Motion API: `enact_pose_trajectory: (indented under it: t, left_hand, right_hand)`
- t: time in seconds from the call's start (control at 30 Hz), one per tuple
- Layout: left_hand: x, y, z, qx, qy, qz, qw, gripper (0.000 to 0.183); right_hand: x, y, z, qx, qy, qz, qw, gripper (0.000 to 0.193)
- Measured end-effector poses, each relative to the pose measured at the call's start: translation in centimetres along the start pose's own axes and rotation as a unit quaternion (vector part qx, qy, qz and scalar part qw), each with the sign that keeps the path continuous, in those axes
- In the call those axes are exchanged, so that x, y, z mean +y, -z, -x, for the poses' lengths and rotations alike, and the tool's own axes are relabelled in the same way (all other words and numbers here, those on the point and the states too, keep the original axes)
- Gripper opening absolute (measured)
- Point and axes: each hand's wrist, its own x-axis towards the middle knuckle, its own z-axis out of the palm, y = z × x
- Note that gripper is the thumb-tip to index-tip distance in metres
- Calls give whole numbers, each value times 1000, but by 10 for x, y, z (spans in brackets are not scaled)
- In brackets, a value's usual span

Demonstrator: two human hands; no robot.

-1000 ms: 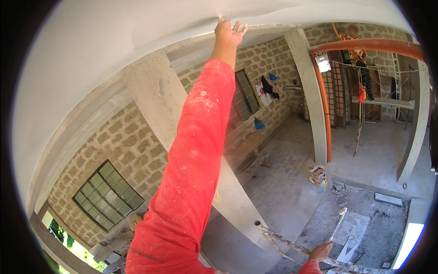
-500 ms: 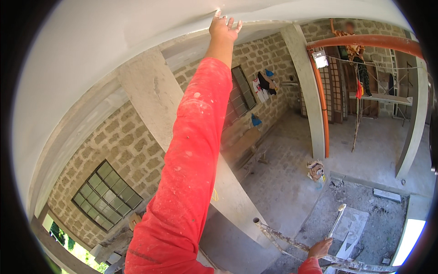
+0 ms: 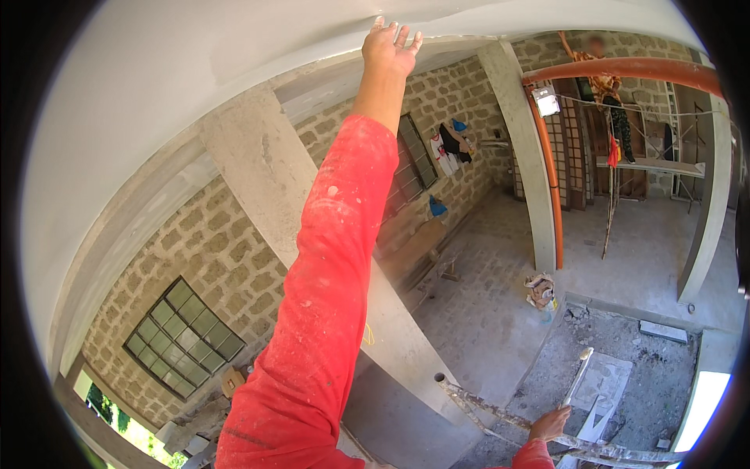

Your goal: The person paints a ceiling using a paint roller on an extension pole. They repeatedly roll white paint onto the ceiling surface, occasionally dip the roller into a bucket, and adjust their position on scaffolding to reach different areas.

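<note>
My left hand (image 3: pixel 388 48) is raised at the top of the view, its fingers spread and whitened at the tips. It holds nothing I can see. The index fingertip is at the smooth pale ceiling (image 3: pixel 195 55); whether it touches cannot be made out. A dusty red sleeve (image 3: pixel 328 234) covers that arm. Low on the right, my right hand (image 3: pixel 550 424) is closed round the lower end of a slender pale rod (image 3: pixel 578 378) with a cream-coloured tip. Beside this hand run plaster-spattered scaffold pipes (image 3: pixel 500 416).
A concrete beam (image 3: pixel 262 156) slopes behind my left arm. An orange pipe (image 3: pixel 625 70) and a concrete post (image 3: pixel 525 156) stand farther right. Beyond, another person (image 3: pixel 601 86) is on a raised plank (image 3: pixel 656 166). A crumpled bag (image 3: pixel 541 291) lies on the floor far below.
My left hand has shifted slightly right and down along the ceiling, with its forearm following. My right hand stays almost in place on the pale rod.
</note>
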Motion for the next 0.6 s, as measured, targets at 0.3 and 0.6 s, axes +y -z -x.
enact_pose_trajectory:
  t: [0.3, 0.6]
  left_hand:
    - [4, -10, 1, -20, -3, 23, 1000, 54]
    - [-12, -18, 16, 160, 56, -18, 985, 38]
  right_hand:
    - [-3, 6, 1, -7, -4, -1, 1000, 24]
    - [-4, 9, 3, 13, 7, -10, 1000, 26]
